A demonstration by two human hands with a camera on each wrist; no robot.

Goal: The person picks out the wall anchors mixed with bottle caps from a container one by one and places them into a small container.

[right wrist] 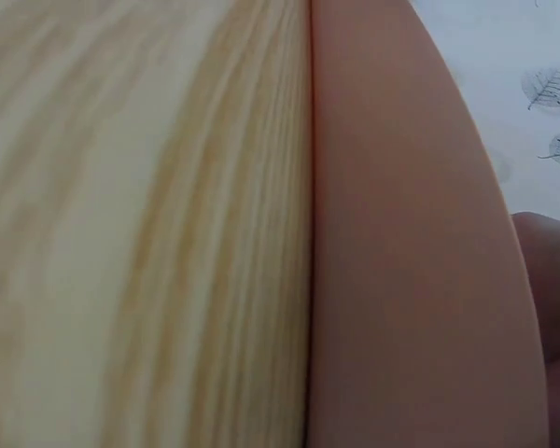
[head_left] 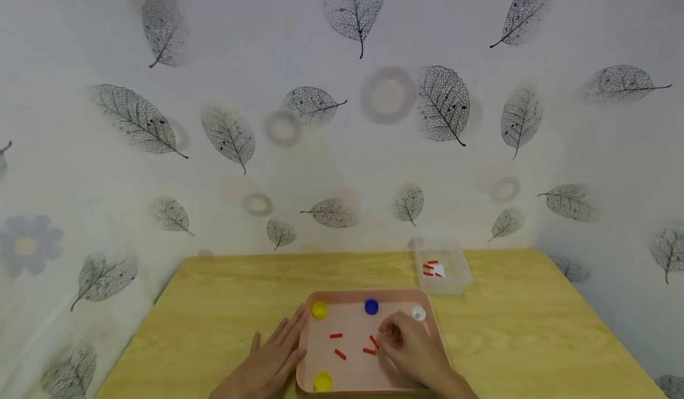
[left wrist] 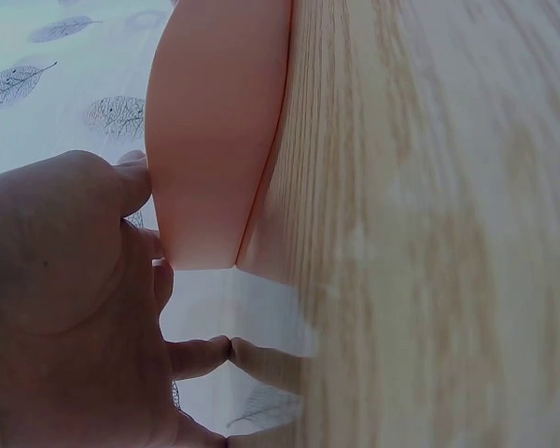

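Note:
A pink tray [head_left: 355,375] lies on the table with several short red sticks [head_left: 340,354] spread over its middle. My left hand [head_left: 271,354] rests against its left rim, fingers extended; in the left wrist view the thumb side touches the tray wall [left wrist: 215,140]. Over the right half of the tray is my right hand [head_left: 414,348], its fingers bent and their tips right beside two red sticks [head_left: 369,351]. I cannot tell whether those fingers pinch one. In the right wrist view the tray wall [right wrist: 411,233] hides most of that hand.
Inside the tray stand a yellow cap [head_left: 319,310] at back left, another yellow cap [head_left: 323,381] at front left, a blue cap [head_left: 371,307] at the back and a white cap [head_left: 418,313] at back right. Behind it, a clear box [head_left: 458,271] holds more red sticks. Leaf-patterned cloth [head_left: 331,161] hangs behind.

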